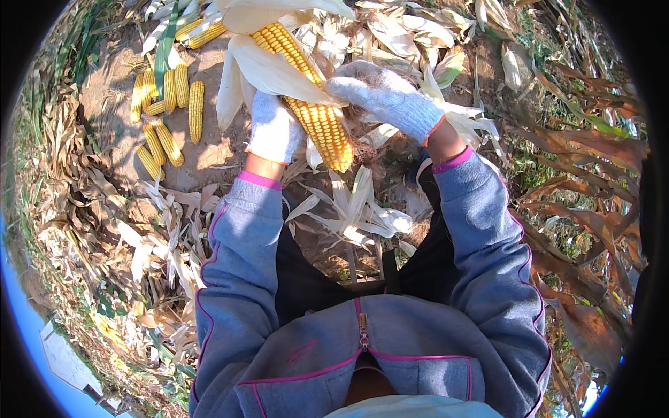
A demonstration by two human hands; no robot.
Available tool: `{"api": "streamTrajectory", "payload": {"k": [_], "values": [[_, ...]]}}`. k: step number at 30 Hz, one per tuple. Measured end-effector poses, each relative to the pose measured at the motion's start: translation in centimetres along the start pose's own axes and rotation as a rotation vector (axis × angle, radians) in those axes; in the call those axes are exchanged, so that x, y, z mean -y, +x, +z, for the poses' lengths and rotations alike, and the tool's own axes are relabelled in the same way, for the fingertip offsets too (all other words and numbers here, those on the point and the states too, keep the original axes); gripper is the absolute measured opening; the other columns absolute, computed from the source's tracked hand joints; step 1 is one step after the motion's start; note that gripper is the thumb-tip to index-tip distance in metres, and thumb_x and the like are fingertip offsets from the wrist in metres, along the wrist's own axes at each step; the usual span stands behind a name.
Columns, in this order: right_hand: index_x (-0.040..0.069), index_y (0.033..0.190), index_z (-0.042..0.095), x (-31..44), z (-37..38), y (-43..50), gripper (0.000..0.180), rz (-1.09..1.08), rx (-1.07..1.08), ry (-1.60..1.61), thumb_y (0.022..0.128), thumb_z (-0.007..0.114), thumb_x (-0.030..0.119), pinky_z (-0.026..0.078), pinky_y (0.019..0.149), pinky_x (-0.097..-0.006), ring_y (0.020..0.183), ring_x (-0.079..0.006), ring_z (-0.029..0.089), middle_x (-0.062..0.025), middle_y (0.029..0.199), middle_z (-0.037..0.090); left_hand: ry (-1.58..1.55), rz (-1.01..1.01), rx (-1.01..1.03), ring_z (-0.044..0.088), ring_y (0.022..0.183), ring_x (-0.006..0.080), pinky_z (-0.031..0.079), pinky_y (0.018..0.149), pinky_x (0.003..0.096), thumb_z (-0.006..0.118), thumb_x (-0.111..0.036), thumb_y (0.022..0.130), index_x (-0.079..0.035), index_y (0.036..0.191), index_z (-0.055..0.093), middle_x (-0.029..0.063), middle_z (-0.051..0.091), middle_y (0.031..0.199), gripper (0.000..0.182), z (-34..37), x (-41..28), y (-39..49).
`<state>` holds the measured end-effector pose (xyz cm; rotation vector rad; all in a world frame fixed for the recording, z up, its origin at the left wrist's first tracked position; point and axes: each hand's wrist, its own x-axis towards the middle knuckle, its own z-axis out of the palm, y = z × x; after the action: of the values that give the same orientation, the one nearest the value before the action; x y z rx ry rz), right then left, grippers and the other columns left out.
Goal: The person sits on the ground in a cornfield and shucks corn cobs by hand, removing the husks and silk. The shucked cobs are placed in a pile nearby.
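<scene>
An ear of yellow corn (323, 128) slants through the upper middle of the head view, its tip towards me and its kernels largely bared. Pale husk leaves (277, 70) are peeled back around its far end, and one strip crosses over the kernels. My left hand (274, 128), in a white knit glove, grips the ear from underneath; its fingers are mostly hidden behind ear and husk. My right hand (387, 94), gloved alike, pinches the end of that strip at the ear's right side. Brown corn silk (368, 149) hangs by the tip.
Several bare corn cobs (196, 112) lie on the soil to the left, with more cobs (206, 35) farther off. Loose husks (402, 34) cover the ground ahead, and others (360, 209) lie between my legs. Dry corn stalks (585, 193) stretch along the right; dried leaves (78, 172) pile up at left.
</scene>
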<state>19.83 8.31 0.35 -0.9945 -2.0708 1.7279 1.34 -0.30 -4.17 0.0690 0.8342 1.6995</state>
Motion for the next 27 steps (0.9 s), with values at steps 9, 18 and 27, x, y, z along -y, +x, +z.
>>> {"api": "streamTrajectory", "payload": {"k": [9,18,27], "values": [[-0.001,0.114,0.057,0.2,2.1,-0.5,0.039,-0.037,0.129,0.185,0.091,0.064,0.030,0.047,0.066,-0.0235,0.080,-0.0072,0.055,-0.0055,0.096,0.059,0.774,0.499,0.146,0.058,0.099,0.0169,0.051,0.085,0.0317,0.046,-0.039,0.099,-0.002,0.128,0.044,0.0071,0.056,0.114,0.047,0.0,0.1,-0.4],[-0.001,0.113,0.059,0.6,0.9,-1.0,0.032,0.081,0.160,0.596,0.092,0.062,0.023,0.046,0.077,-0.0235,0.085,-0.0081,0.055,-0.0012,0.095,0.061,1.004,0.687,-0.042,0.058,0.102,0.0171,0.046,0.090,0.0298,0.053,-0.028,0.098,0.001,0.123,0.053,0.0112,0.061,0.114,0.039,-1.0,-1.1,-1.2],[0.000,0.112,0.062,-0.1,-6.3,0.4,0.031,0.032,-0.566,0.410,0.091,0.058,0.023,0.048,0.083,-0.0321,0.094,-0.0160,0.061,-0.0090,0.103,0.065,0.127,-0.233,0.152,0.055,0.101,0.0127,0.047,0.087,0.0277,0.050,-0.026,0.099,-0.004,0.132,0.045,0.0062,0.058,0.113,0.040,1.6,0.6,-1.2]]}}
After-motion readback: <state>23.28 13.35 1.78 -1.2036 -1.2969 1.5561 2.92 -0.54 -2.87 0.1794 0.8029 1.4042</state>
